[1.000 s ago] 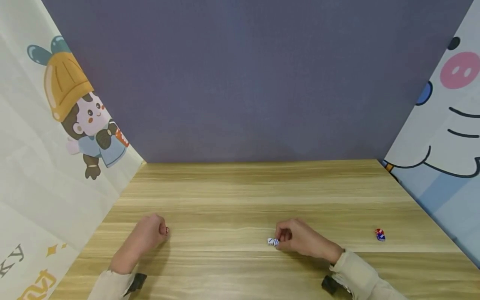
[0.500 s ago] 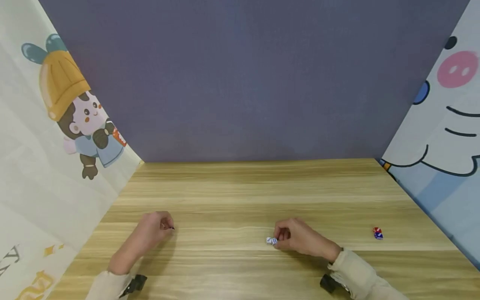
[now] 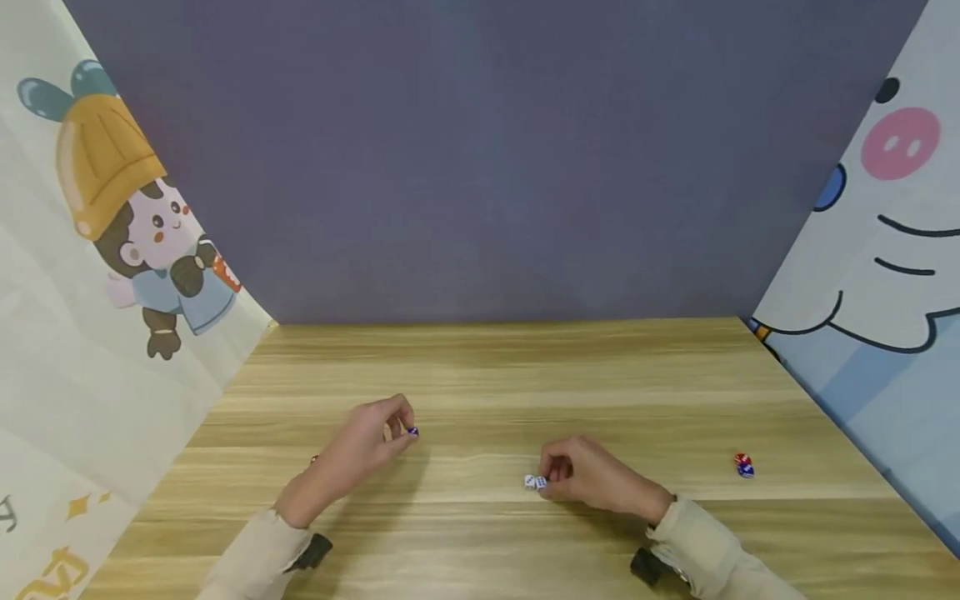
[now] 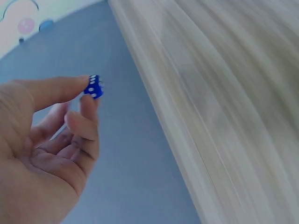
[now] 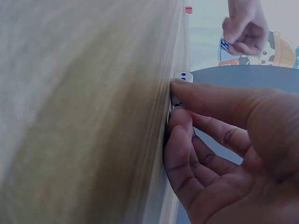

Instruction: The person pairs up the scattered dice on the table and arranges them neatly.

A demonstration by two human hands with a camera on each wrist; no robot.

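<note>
Left hand (image 3: 365,437) pinches blue die (image 3: 413,432), lower frame, left of centre | right hand (image 3: 597,476) pinches white die (image 3: 541,482), right of centre | probably light, hard, slick; grip opposite faces

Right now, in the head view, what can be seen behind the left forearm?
A sliver of a red die shows past the edge of the left forearm; the forearm hides the rest, and whatever else may lie behind it cannot be seen.
</note>
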